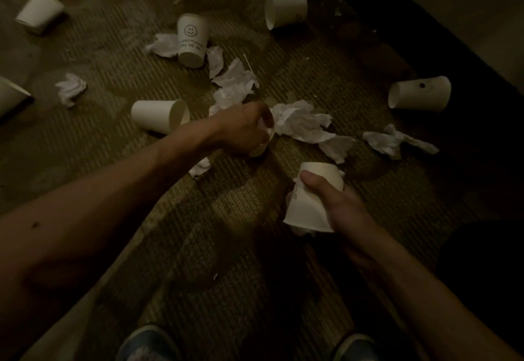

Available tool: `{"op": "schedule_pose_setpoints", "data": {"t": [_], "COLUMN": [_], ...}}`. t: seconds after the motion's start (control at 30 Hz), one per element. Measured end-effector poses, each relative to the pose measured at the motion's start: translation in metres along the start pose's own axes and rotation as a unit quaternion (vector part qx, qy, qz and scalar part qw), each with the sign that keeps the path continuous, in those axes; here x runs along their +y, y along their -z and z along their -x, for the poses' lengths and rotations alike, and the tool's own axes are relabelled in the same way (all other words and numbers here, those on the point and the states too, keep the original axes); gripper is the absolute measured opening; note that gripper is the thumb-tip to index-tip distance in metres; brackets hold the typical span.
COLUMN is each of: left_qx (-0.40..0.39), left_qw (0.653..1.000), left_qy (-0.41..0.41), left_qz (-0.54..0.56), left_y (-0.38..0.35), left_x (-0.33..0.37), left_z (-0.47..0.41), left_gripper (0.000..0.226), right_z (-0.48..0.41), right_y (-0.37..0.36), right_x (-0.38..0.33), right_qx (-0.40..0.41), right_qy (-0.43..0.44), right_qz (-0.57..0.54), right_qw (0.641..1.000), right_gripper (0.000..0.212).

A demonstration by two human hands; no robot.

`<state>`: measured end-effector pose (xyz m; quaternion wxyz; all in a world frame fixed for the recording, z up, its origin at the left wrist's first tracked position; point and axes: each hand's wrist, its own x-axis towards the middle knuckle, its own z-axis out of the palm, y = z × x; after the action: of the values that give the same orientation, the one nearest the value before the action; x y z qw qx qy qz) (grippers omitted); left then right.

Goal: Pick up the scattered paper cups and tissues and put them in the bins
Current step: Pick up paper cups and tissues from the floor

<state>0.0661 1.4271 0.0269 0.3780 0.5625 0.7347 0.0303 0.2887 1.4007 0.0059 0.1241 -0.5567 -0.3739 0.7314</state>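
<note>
The right grip (337,204) is curled round a squashed cup (310,202), thumb pressed across its side, forearm low over the carpet (226,219). The left grip (243,131), arm stretched forward, is closed on a white wad (265,132) at the edge of the tissues (300,122). A smiley cup (192,40) sits farther off.

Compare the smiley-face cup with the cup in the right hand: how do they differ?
The smiley-face cup rests untouched on the carpet; the held cup is gripped by the right hand. The smiley-face cup shows a printed face, the held cup only small lettering. Both are white paper cups.
</note>
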Motion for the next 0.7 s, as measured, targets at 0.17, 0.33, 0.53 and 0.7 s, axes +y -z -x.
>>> {"op": "schedule_pose_setpoints", "data": {"t": [0.17, 0.33, 0.53, 0.7], "left_qx": [-0.010, 0.057, 0.168, 0.131], "left_qw": [0.999, 0.994, 0.951, 0.894], "left_qy": [-0.042, -0.070, -0.075, -0.085], "left_qz": [0.030, 0.053, 0.250, 0.420], "left_y": [-0.003, -0.007, 0.014, 0.024], "left_x": [-0.002, -0.009, -0.004, 0.010], "left_z": [-0.008, -0.002, 0.018, 0.038], "left_gripper": [0.026, 0.027, 0.014, 0.023], "right_z": [-0.001, -0.003, -0.004, -0.003], "right_y": [-0.001, 0.002, -0.001, 0.003], "right_x": [-0.001, -0.002, -0.008, -0.017], "right_qx": [-0.003, 0.006, -0.008, -0.085], "right_qy": [0.009, 0.003, 0.000, -0.019], "right_qz": [-0.004, -0.017, -0.030, -0.228], "right_qw": [1.000, 1.000, 1.000, 0.970], "right_gripper": [0.072, 0.061, 0.080, 0.045]}}
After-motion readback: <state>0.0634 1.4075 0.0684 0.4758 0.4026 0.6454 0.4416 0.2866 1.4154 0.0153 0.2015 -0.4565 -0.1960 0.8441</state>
